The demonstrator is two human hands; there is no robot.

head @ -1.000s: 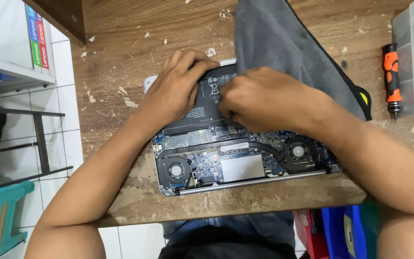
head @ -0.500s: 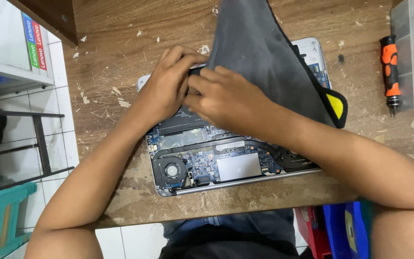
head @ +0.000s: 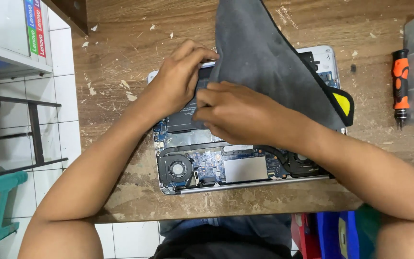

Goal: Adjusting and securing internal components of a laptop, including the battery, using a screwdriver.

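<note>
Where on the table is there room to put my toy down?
Bare wood lies left of the opened laptop, and more between the grey cloth and the orange screwdriver. The middle is crowded: both hands work on the laptop.

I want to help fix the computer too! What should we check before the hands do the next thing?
1. Laptop lies flat on the wooden table, insides facing up: ok.
2. Left hand rests on the black battery near the laptop's far edge: ok.
3. Right hand rests on the battery beside the grey cloth: ok.
4. Grey cloth covers part of the laptop, so what is under it is hidden: cannot tell.
5. Fan and circuit board are uncovered and free of tools: ok.
6. Orange screwdriver lies apart on the table, within sight: ok.
</note>
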